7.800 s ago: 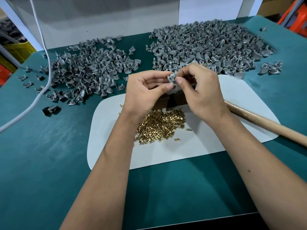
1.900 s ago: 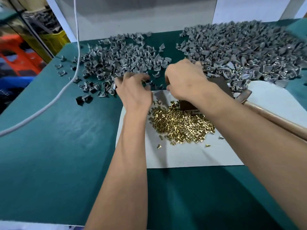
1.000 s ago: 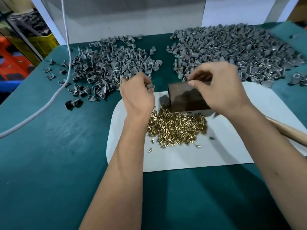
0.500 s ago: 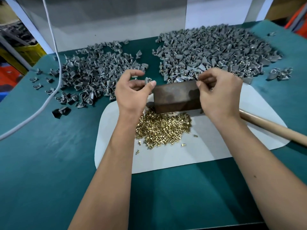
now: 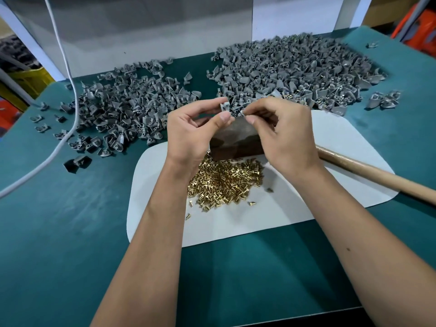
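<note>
Half a second ago the hands sat at either end of the block (image 5: 236,140), the left one spread. Now they have met above it: the left hand (image 5: 191,133) pinches a grey part (image 5: 224,107) between thumb and forefinger, and the right hand (image 5: 283,135) pinches a small piece (image 5: 243,112) just beside it, too small to identify. Fitting of a fresh part seems to be starting, probably with one of the brass pins (image 5: 224,182) heaped on the mat (image 5: 295,208)

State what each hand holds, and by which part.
The left hand pinches a small grey plastic piece by opposite edges, between thumb and forefinger. The right hand pinches a tiny item at its fingertips, too small to identify.
</note>
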`<state>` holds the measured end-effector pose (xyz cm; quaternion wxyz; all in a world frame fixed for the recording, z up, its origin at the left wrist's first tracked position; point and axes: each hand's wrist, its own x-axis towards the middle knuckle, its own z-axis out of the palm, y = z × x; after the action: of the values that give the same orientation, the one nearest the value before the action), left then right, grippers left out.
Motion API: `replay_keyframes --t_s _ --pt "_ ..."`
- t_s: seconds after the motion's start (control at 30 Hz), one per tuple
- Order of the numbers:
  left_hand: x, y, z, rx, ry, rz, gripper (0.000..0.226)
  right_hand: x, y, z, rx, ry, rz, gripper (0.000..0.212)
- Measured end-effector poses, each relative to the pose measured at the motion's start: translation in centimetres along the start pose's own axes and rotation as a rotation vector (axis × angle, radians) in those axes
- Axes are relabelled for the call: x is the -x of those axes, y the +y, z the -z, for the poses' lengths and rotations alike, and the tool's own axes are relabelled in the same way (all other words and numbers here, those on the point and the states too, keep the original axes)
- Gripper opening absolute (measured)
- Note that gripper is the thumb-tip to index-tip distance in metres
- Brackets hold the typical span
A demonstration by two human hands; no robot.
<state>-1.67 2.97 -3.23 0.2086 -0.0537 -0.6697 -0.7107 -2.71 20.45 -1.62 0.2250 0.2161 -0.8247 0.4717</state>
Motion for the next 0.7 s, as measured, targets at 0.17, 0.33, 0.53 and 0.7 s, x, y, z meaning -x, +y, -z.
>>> replay_keyframes --t_s 0.17,0.33,0.53,0.7 --pt "0.06 -0.13 -0.07 -0.031 -0.083 -0.004 0.034 0.18 -0.42 -0.76 -0.015 -0.029 0.03 0.01" --pt "0.01 -0.03 -0.03 -0.008 -0.117 0.017 0.031 0.2 -0.41 -1.11 -0.01 -0.017 -0.001 0.009" --pt "0.23 0.02 -0.21 0.031 -0.122 0.06 0.03 0.14 -0.32 -0.99 0.004 -0.013 -0.007 0.007" --pt "0.22 -0.07 -0.13 0.018 -0.121 0.065 0.032 0.06 -0.15 -0.9 0.014 -0.025 -0.008 0.005"
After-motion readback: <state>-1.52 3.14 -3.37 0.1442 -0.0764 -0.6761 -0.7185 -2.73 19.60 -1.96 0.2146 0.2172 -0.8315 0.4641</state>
